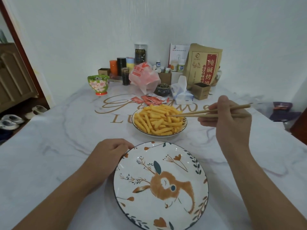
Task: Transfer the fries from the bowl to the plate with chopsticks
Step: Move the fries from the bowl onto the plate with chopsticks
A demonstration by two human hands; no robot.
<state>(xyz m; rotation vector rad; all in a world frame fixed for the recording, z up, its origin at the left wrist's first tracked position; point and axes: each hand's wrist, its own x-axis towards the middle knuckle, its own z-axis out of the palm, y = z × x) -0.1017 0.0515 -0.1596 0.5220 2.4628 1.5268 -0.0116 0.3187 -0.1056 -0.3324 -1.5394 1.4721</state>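
A shallow white bowl [137, 128] heaped with yellow fries [157, 120] stands in the middle of the table. In front of it lies a large white plate [191, 163] painted with an orange rabbit; no fries lie on it. My right hand [230, 120] holds a pair of wooden chopsticks [199, 113] whose tips reach into the fries at the bowl's right side. My left hand [109, 151] rests with curled fingers at the plate's upper left rim, its fingertips touching the rim.
At the back stand a flowered green cup [98, 84], a pink plastic bag [143, 77], red sauce packets [149, 100], a tissue pack [181, 93], a brown paper bag [203, 65], small boxes, jars and bottles. The white marbled table [58, 146] drops off at left toward shoes on the floor.
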